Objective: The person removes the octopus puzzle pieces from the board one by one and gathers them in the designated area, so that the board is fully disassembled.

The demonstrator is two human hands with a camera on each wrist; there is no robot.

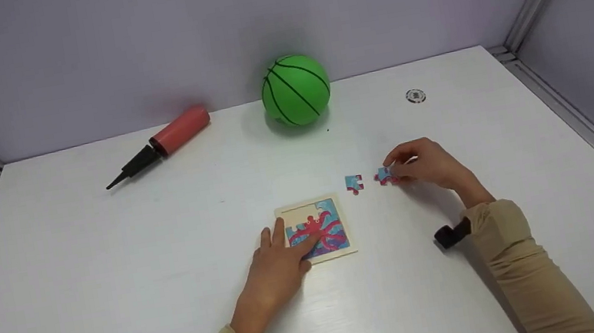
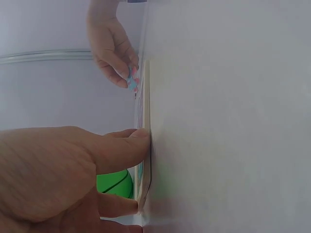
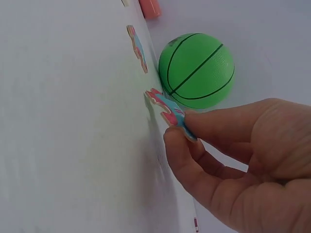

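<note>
A square wooden jigsaw board (image 1: 300, 214) lies on the white table, partly filled with pieces of a pink octopus on blue. Bare wood shows at its upper left. My left hand (image 1: 271, 273) rests on the board's left side with fingers spread, the index over the picture; its thumb is at the near edge in the left wrist view. Between thumb and fingers, my right hand (image 1: 429, 165) pinches a blue and pink jigsaw piece (image 3: 171, 109), tilted in the right wrist view. A second loose jigsaw piece (image 1: 353, 183) lies to the left of it, just beyond the board's upper right corner.
Towards the back of the table sits a green ball (image 1: 296, 90) with black lines. A red and black hand pump (image 1: 181, 131) lies at the back left. The black and white round chip (image 1: 416, 96) is at the back right. Walls (image 1: 396, 2) border the table.
</note>
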